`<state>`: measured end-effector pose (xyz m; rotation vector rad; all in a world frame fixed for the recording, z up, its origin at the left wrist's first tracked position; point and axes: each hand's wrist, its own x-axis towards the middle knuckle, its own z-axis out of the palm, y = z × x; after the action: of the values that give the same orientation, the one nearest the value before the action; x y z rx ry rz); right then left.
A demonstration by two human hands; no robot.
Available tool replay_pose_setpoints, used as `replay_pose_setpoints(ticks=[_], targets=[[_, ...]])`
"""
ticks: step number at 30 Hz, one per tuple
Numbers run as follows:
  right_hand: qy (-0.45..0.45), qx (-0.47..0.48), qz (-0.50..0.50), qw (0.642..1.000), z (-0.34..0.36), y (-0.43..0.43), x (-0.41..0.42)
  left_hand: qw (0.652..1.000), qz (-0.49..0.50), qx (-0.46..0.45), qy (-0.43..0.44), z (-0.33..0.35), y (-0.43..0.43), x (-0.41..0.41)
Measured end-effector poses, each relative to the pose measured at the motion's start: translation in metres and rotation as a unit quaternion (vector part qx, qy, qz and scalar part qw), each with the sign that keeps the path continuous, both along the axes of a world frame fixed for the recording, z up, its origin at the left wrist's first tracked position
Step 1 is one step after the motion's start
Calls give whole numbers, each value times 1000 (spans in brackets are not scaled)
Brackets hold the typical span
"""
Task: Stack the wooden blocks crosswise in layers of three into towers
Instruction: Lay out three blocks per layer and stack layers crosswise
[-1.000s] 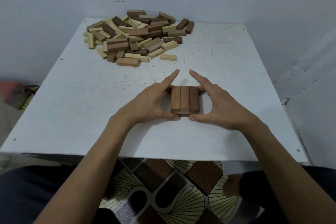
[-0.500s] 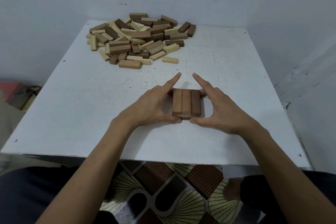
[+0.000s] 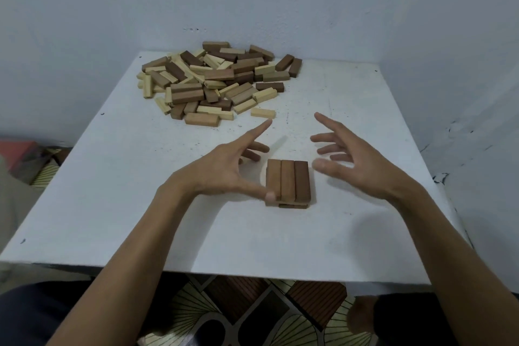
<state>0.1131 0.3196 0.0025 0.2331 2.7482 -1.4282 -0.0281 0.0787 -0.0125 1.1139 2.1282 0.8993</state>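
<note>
- Two layers make up the stack (image 3: 288,181), which sits on the desk (image 3: 112,191) toward its near edge, between the two hands.
- Its top layer is three brown blocks side by side and touching, with their long axes running away from the person. The layer beneath shows only as a darker strip along the near side and seems to lie crosswise.
- The left hand (image 3: 224,174) is spread wide and holds nothing. Its thumb (image 3: 269,195) is at the stack's near-left corner, but blur hides whether it touches or is just beside.
- The right hand (image 3: 356,169) is also spread and empty. It stands apart from the stack's right side, with bare desk showing between them.
- The pile (image 3: 213,84) of loose pale and brown blocks lies at the far left of the desk, well apart from the stack and beyond both hands.
- The left hand is the nearer one. Its index fingertip is just short of a single pale block (image 3: 262,112) at the pile's near edge.
- That block's long axis runs roughly left to right.
- The next layer likely has to lie the same way, across the top three, so this block should need little turning.
- Most blocks in the pile lie at mixed angles and would probably need turning before they are set down.
</note>
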Motion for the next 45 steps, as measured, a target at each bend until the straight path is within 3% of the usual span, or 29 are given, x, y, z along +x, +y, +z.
replay_pose_setpoints(ticks=[3,8,13,17,22,31,41,45], targets=[[17,22,-39,999,3,13,-27,997,69,43,21,8,10,-19],[78,127,-79,986,4,37,-101,970,114,93,195,12,57,-63],[90,246,-77,962,4,63,-183,936,137,64,318,5,112,-115],[62,302,-3,951,0,79,-231,919,122,31,375,0,137,-144],[-10,414,89,906,-15,94,-272,926,85,-18,366,-7,150,-162],[-35,428,61,901,-9,116,-259,955,95,-36,280,-12,153,-166],[-20,345,-41,937,-15,107,-202,955,80,-53,280,0,159,-144],[20,296,-62,953,-15,100,-172,952,77,18,297,4,157,-132]])
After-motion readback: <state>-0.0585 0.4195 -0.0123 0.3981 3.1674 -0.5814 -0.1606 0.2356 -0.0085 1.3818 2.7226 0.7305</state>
